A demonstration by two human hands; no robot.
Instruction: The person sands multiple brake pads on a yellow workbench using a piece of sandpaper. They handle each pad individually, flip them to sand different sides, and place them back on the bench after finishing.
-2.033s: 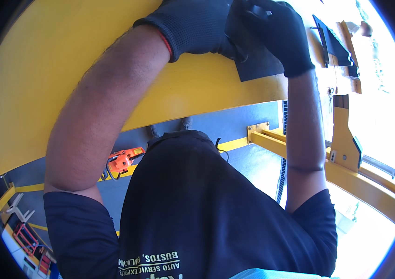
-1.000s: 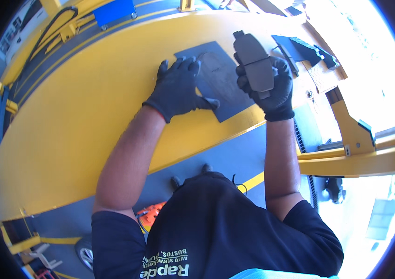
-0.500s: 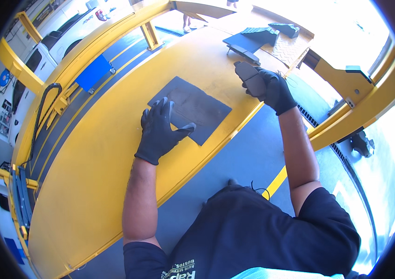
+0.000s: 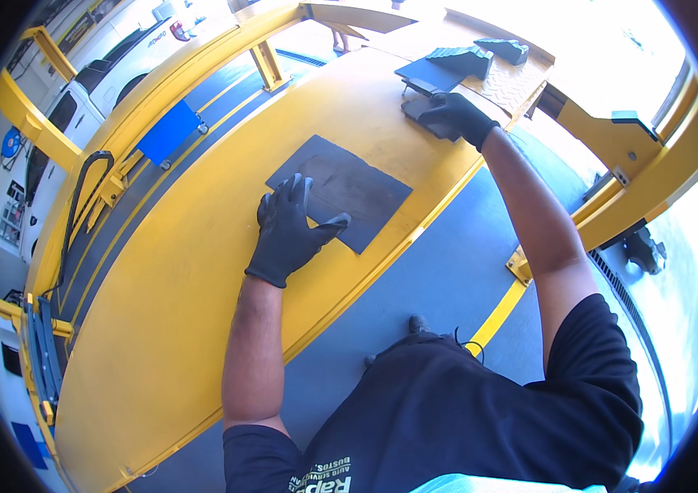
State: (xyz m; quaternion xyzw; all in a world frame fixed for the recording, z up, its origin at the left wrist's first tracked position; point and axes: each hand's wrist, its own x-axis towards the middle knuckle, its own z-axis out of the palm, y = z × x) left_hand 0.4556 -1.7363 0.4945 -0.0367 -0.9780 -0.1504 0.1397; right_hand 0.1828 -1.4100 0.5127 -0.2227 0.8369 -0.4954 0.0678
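My left hand [image 4: 287, 234], in a dark work glove, rests with fingers spread at the near-left edge of a dark grey rectangular sheet [image 4: 349, 189] that looks like sandpaper. The sheet lies flat on a broad yellow lift runway [image 4: 193, 271], and its middle looks scuffed. Farther off to the right, my gloved right hand [image 4: 468, 119] is closed over a dark brake pad [image 4: 423, 112], low over the runway's far part. The glove covers much of the pad; whether it touches the surface I cannot tell.
Beyond my right hand are a dark flat plate [image 4: 433, 76] and black ridged blocks [image 4: 464, 59]. A yellow lift post base [image 4: 612, 148] stands to the right. At the left are a blue wheeled board [image 4: 170, 133] and a white pickup [image 4: 78, 115].
My right hand has moved away and slightly left, lowering the brake pad toward the runway's far part. My left hand stays by the sheet.
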